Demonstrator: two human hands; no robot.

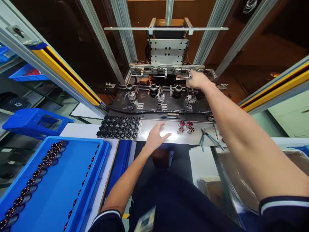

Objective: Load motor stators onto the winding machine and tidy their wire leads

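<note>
- Small silver metal bracket [190, 74] below the long silver metal crossbar [169, 67]; the crossbar's long axis runs left to right; the right hand [196, 80] is nearer, at the bracket; fingers bent, grasp cannot be told
- Left hand [155, 138] lower left, spread, holding nothing; four red-topped round coils [190, 130] right of its thumb

A ledge [175, 138] ran along the front of the machine [168, 51]. On its left end sat a packed block of parts [118, 127]; right of centre, four spools [190, 124] stood two by two, pliers [204, 132] to their right. Behind the ledge, before the machine's fixtures [178, 91], lay a hand tool [173, 114]. Left hand [155, 137] was between block and spools, right hand [198, 79] at the machine's right side. Far left, a tray [60, 180] held parts along both long sides; behind it, a stool [36, 120].
</note>
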